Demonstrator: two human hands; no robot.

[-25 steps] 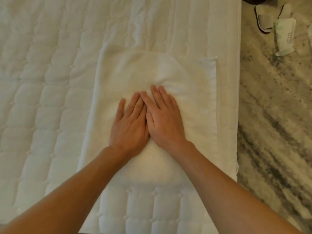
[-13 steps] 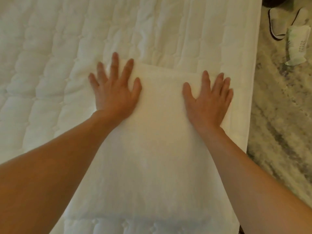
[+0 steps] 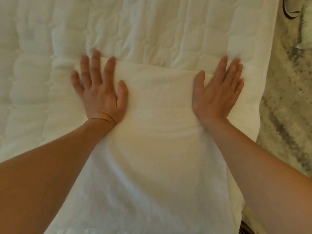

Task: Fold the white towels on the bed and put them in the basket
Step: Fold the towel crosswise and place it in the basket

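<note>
Cloth on cloth: the white towel [image 3: 160, 132] is lying folded into a long, slightly tapering rectangle on the bed [image 3: 152, 31], running from the bottom of the view up to a straight far edge. Its surface is looking soft and finely napped (motion blur is hiding the weave), with shallow creases fanning out between the two wrists. It is sitting close to the bed's right side, beside the floor.

The left hand [image 3: 101, 92] is pressing flat on the towel's far left corner. Its fingers are straight and spread wide, the thumb is angling inward across the cloth, and the fingertips are reaching the far edge. It is gripping nothing, only bearing down with palm and fingers.

The right hand [image 3: 217, 93] is pressing flat on the far right corner in the same way. Its four fingers are lying straight and nearly together, pointing up and to the right, and the thumb is standing apart toward the middle. It too is holding nothing between fingers and thumb. The hands are lying well apart, with a smooth band of towel between them.

The bed's cover is showing as a puffy quilted pad, stitched into rounded rectangular pillows in rows. The floor [image 3: 287, 107] is showing mottled grey and cream streaks like polished stone. A pale slipper [image 3: 290, 9] with a dark rim is lying on it at the top right corner, partly cut off.
</note>
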